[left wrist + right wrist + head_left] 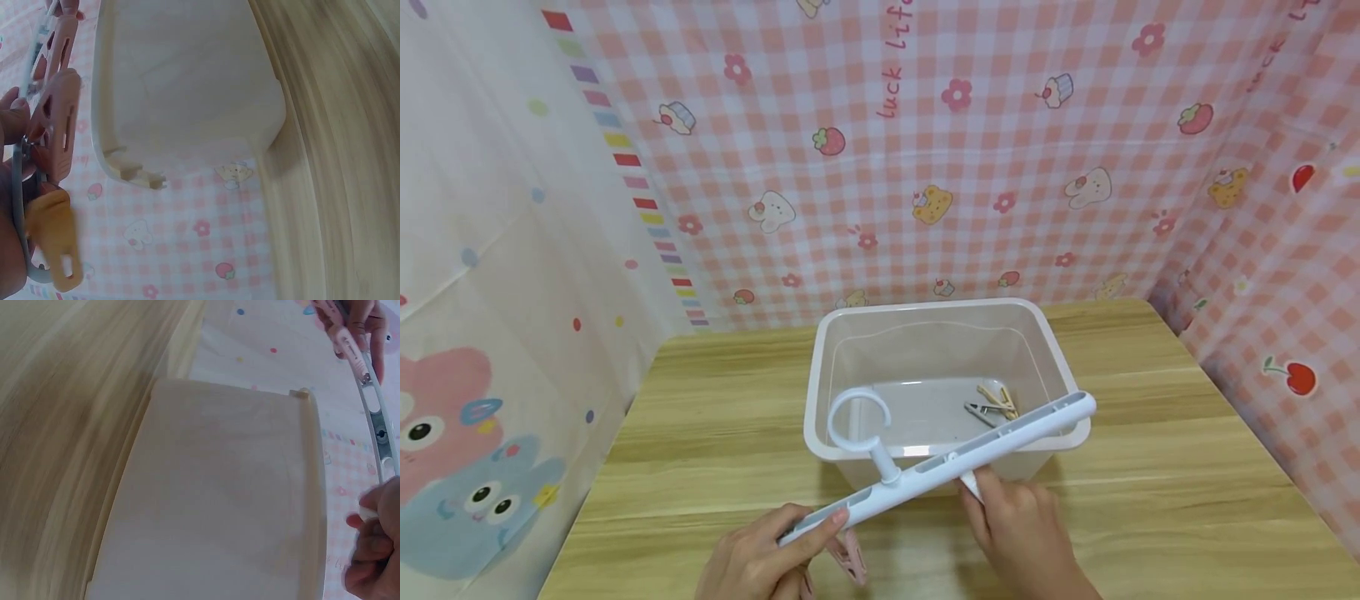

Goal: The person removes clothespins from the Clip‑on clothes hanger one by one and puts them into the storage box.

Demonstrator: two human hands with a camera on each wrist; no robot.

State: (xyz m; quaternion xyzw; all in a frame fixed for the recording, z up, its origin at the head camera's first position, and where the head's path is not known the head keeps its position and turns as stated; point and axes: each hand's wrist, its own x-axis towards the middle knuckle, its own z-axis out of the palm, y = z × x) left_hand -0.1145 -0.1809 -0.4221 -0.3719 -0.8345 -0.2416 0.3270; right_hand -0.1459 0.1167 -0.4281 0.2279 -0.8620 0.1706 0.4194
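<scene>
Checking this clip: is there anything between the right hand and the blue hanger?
Only a small white piece, possibly a clip, pinched in the right hand at the underside of the hanger. Nothing else visible is in the way.

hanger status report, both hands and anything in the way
Left hand grips hanger end; right hand pinches white piece under it. Hanger in the air. No obstruction seen; bin just beyond.
</scene>
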